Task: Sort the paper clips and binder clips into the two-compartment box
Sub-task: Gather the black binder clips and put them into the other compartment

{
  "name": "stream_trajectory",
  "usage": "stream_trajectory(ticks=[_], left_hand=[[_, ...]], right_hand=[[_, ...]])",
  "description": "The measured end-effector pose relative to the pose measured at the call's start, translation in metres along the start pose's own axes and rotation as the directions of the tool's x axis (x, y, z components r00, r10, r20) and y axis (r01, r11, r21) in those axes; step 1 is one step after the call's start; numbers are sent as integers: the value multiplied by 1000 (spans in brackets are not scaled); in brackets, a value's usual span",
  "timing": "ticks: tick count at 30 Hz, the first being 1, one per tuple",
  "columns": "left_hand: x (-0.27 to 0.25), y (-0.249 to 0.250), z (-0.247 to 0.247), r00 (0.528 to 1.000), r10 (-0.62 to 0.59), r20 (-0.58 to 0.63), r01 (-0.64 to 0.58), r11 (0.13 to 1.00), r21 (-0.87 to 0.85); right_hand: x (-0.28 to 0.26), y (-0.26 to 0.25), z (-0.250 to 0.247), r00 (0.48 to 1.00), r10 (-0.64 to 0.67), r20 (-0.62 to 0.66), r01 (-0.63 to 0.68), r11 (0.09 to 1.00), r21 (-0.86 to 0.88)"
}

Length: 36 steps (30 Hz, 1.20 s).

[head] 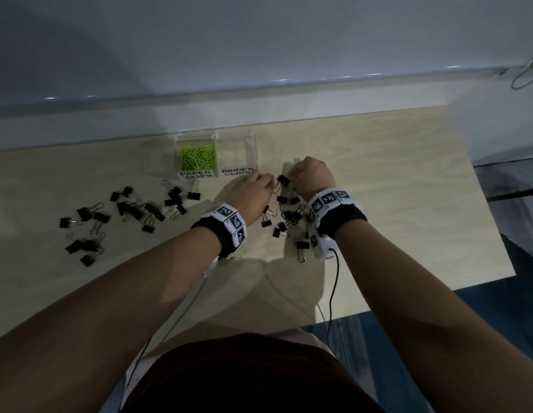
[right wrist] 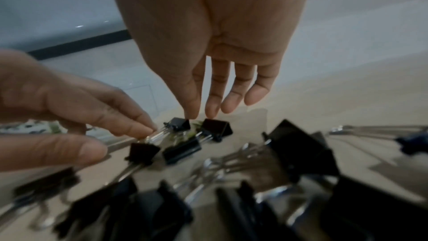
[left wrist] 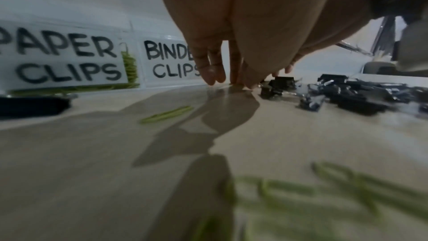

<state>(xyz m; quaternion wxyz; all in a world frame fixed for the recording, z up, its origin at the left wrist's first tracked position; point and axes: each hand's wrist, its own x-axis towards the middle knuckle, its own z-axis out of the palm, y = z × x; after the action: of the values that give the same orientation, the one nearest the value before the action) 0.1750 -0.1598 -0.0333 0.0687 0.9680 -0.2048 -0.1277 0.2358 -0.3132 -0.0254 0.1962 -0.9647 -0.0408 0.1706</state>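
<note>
A clear two-compartment box (head: 215,135) stands at the back of the table; its left half, labelled PAPER CLIPS, holds green paper clips (head: 197,158), and the half labelled BINDER CLIPS (left wrist: 172,61) looks empty. Both hands are just right of the box over a heap of black binder clips (head: 289,217). My right hand (right wrist: 201,116) hangs with straight fingers, its thumb and forefinger tips touching two binder clips (right wrist: 179,125). My left hand (right wrist: 129,135) touches the wire handle of one of them with straight fingertips, thumb apart. Green paper clip bits (right wrist: 197,125) lie between these binder clips.
A second scatter of binder clips (head: 134,210) lies left of the hands. Loose green paper clips (left wrist: 166,114) lie on the table under my left wrist. The table's right edge (head: 483,204) drops to a blue floor. A wall runs behind the box. Wrist-camera cables trail toward me.
</note>
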Motion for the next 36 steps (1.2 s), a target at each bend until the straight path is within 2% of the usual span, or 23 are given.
stream_trajectory(ticks=[2, 4, 7, 10, 12, 13, 16, 20, 24, 26, 28, 31, 34, 36], left_hand=[[-15, -5, 6, 998, -69, -9, 69, 997, 40], [-34, -9, 13, 991, -134, 13, 133, 987, 88], [-57, -14, 20, 978, -207, 15, 206, 978, 43], [-63, -16, 21, 976, -211, -58, 207, 977, -59], [-59, -12, 20, 980, -163, -110, 151, 982, -112], [-56, -9, 18, 983, -146, -107, 129, 980, -150], [-50, -4, 13, 982, -187, -20, 176, 951, -252], [-60, -5, 11, 961, -271, -62, 238, 917, -319], [-71, -13, 19, 952, -305, 25, 293, 883, -367], [-71, -14, 20, 951, -308, 28, 292, 868, -402], [-70, -14, 19, 950, -312, -1, 280, 854, -439], [-67, -17, 9, 942, -321, -96, 243, 852, -464], [-54, -21, -6, 945, -257, -200, 143, 880, -452], [-41, -22, -14, 958, -202, -205, 95, 893, -440]], right_hand=[[-5, -6, 8, 998, -58, -24, 55, 994, -90], [-16, -13, 18, 985, -168, -39, 158, 970, -184], [-36, -24, 36, 955, -295, -39, 281, 936, -210], [-49, -22, 48, 950, -276, -147, 250, 953, -171], [-49, -10, 45, 953, -191, -236, 168, 979, -113], [-48, -3, 41, 960, -142, -241, 120, 988, -101], [-39, 11, 27, 971, -89, -221, 55, 986, -155], [-41, 6, 19, 988, -133, -72, 108, 954, -278], [-58, 2, 25, 986, -169, -5, 157, 928, -339], [-65, 0, 29, 986, -166, 26, 163, 909, -384], [-72, -3, 33, 982, -182, 56, 188, 881, -434], [-83, -14, 41, 958, -277, 73, 280, 849, -449], [-95, -24, 56, 927, -346, 144, 373, 816, -442], [-100, -23, 63, 918, -359, 167, 396, 809, -434]])
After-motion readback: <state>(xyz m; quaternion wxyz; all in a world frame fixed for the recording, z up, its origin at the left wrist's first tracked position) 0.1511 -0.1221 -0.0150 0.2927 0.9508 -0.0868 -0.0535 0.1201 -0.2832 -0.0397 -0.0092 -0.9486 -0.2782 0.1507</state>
